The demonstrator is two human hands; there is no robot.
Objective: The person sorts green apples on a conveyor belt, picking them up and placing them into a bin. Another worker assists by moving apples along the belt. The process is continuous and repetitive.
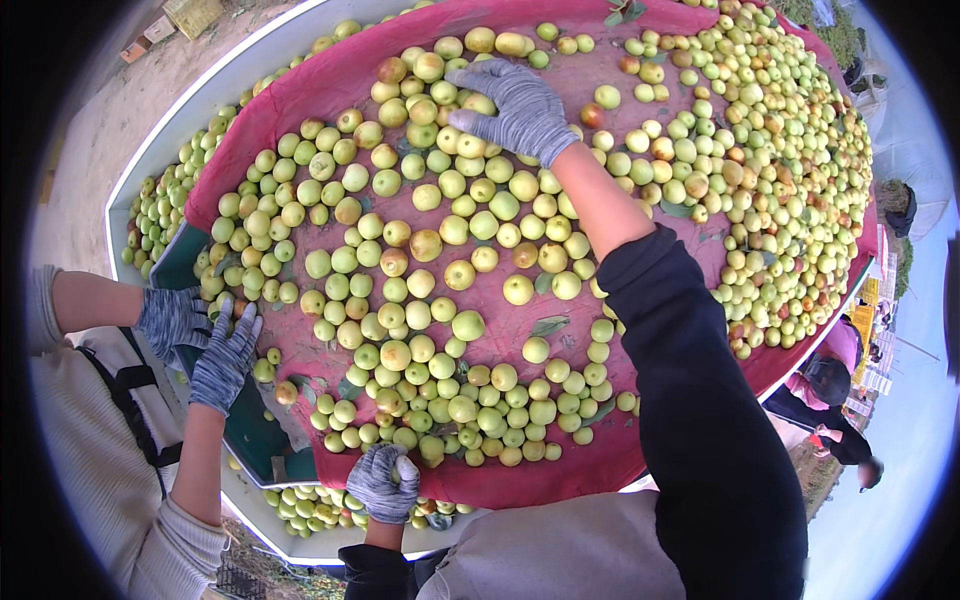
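Many small green-yellow round fruits (455, 275), some blushed brown, lie spread on a red cloth (560, 465). My right hand (512, 108), in a grey knit glove, reaches far across the cloth. Its fingers are spread flat on top of the fruits near the far edge, holding none. My left hand (383, 484), also in a grey glove, is at the near edge of the cloth. It is curled around one pale green fruit (406, 468). My black sleeves show at the lower edge.
The cloth lies on a table with a white rim (150, 150) and a green trough (250, 430) at the left, holding more fruits. Another person in a pale top stands at the left, both gloved hands (200, 335) over the trough. More people are at the lower right.
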